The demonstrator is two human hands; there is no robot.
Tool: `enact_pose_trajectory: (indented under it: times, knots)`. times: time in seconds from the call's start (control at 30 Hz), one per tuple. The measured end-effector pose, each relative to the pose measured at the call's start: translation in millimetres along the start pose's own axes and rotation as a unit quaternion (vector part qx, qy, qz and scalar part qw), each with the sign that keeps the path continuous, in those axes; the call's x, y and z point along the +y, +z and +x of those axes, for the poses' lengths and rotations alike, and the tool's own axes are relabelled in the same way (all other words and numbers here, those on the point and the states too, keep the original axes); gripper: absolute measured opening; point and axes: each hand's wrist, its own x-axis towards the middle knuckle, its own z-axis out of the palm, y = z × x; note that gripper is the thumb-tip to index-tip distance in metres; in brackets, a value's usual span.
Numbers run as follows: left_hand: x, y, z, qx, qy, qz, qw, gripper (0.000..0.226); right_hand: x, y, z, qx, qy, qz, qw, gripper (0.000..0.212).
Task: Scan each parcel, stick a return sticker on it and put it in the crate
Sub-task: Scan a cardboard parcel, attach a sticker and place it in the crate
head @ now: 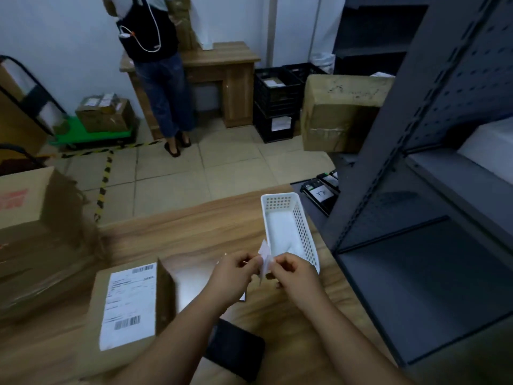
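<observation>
Both hands up over the counter (172, 232) — left hand (236, 276) and right hand (294, 273) each pinching the same small white sticker (265, 259) between them, just in front of the white basket (304, 234). Parcel (122, 309) lies flat on the counter left of the hands, label up. Black phone (236, 348) lies on the counter under the forearms.
</observation>
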Motion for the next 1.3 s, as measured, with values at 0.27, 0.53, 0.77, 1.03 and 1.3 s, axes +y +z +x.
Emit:
enact_pose_trajectory:
  times: [0.27, 0.53, 0.77, 1.03, 1.3]
  knots:
    - [-0.3, 11.8, 40.6, 0.091, -0.062, -0.167, 0.98, 0.022, 42.4, -39.5, 37.0, 0.059, 0.046, -0.131, 0.989, 0.016]
    - [-15.5, -22.8, 48.8, 0.169, -0.077, -0.278, 0.943, 0.015, 52.2, -39.1, 80.0, 0.128, 0.077, -0.147, 0.978, 0.014]
    - [-30.5, -35.5, 30.4, 0.202, -0.077, -0.241, 0.946, 0.018, 45.5, -27.5, 85.3, 0.097, 0.097, -0.202, 0.97, 0.039]
    - [-38.5, -69.4, -14.9, 0.305, -0.056, -0.107, 0.945, 0.017, -21.3, 74.1, 24.7, -0.138, -0.126, -0.173, 0.967, 0.039]
    - [-74.7, -136.8, -80.8, 0.405, -0.087, -0.043, 0.909, 0.02, -53.7, 183.7, -24.9, -0.193, -0.269, -0.245, 0.911, 0.024]
